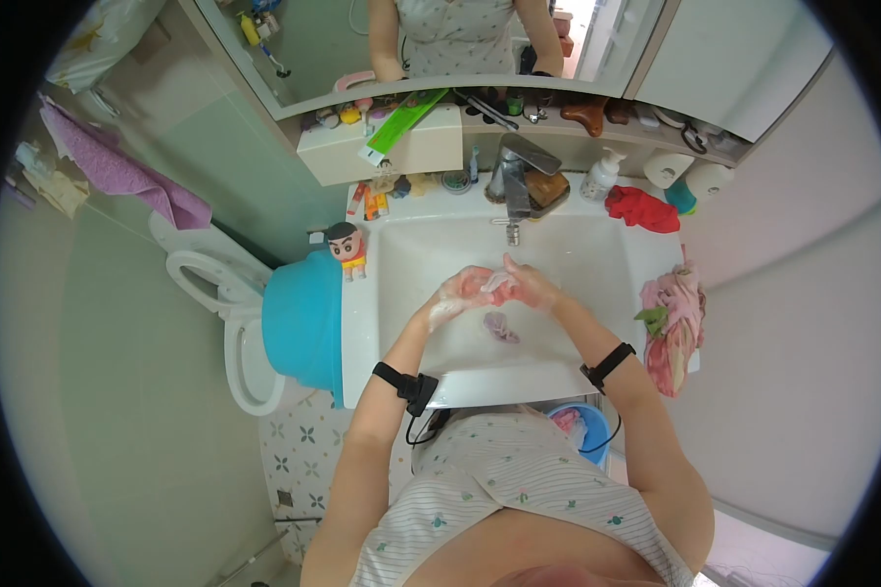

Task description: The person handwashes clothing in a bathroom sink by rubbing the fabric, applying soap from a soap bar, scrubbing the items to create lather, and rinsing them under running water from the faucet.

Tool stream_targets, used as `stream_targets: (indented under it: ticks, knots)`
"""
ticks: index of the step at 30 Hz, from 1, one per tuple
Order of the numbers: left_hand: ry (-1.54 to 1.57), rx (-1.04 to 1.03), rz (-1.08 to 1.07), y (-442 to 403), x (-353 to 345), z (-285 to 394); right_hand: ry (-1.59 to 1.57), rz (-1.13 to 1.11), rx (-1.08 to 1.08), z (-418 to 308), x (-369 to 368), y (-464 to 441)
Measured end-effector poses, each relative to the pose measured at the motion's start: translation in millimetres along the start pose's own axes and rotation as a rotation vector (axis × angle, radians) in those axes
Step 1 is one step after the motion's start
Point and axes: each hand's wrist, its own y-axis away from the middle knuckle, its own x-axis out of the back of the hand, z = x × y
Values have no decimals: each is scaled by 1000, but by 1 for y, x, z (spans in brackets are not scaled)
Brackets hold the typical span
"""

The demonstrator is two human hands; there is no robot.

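Note:
Over the white sink (597, 269), my left hand (463, 286) and my right hand (531, 286) meet below the faucet (515, 191). Between them is a small pale pink cloth (499, 282), bunched up, its exact kind hard to make out. Both hands are closed around it, and white suds coat my left hand and wrist. Just below my hands, a small crumpled lilac cloth (500, 328), sock-like in size, lies wet on the basin floor. No running water shows at the faucet.
A toy figure (347, 250) stands on the sink's left rim, beside a blue tub (301, 318). Along the right rim lie a red cloth (642, 209) and pink clothes (672, 328). A pump bottle (603, 174) stands behind. A blue bucket (594, 430) sits below the front edge.

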Motion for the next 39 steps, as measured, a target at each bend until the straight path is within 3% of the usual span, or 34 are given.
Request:
stream_targets:
  ticks: [2,5,7,8,10,14,17,18,19,20,22,23,25,26,28,30,31,32,34,35,37,38,39]
  knots:
    - [-104,36,69,-1,-7,2,-117,-25,17,-3,-1,6]
    - [-304,88,184,-10,5,-23,97,140,13,-19,-20,21]
    - [-402,100,224,-13,5,-28,523,359,135,-19,-23,22]
    - [-266,61,221,-12,3,-32,665,439,171,-19,-24,23]
    - [-130,20,218,-7,-8,-14,220,254,164,-18,-23,20]
    - [-34,88,293,5,-8,7,185,185,115,0,-4,2]
    - [79,38,384,-5,-3,-10,58,428,131,2,-19,-11]
    - [177,11,434,-10,-5,-14,504,439,380,5,-32,-15]
    - [177,9,436,-13,-10,-15,731,421,498,3,-42,-22]
    - [391,60,506,-15,-15,-17,952,429,629,1,-51,-28]
    - [602,126,577,-19,-28,-24,1213,808,308,-1,-63,-41]
    - [622,64,583,-31,-32,-22,1218,808,316,-2,-66,-43]
    - [630,1,589,-40,-13,-25,797,883,537,12,-72,-53]
    - [780,-155,124,-44,13,-44,805,880,538,13,-70,-59]
    - [899,-294,-350,-38,6,-39,1160,1071,374,22,-71,-64]
    - [665,-191,387,-36,-18,-33,1086,995,290,13,-61,-62]
    - [658,-190,388,-33,-4,-49,1011,921,206,7,-60,-62]
    - [861,-168,270,-38,15,-59,1019,926,220,2,-62,-64]
    - [1084,-125,159,-29,0,-48,1302,947,520,23,-74,-56]
    - [757,-2,308,-23,-13,-34,1298,947,515,24,-65,-54]
    - [410,109,454,-19,-10,-17,798,824,242,17,-23,-56]
    - [389,140,425,-25,3,-27,740,707,75,5,-14,-47]
    - [378,171,394,-28,2,-23,744,708,71,1,-15,-42]
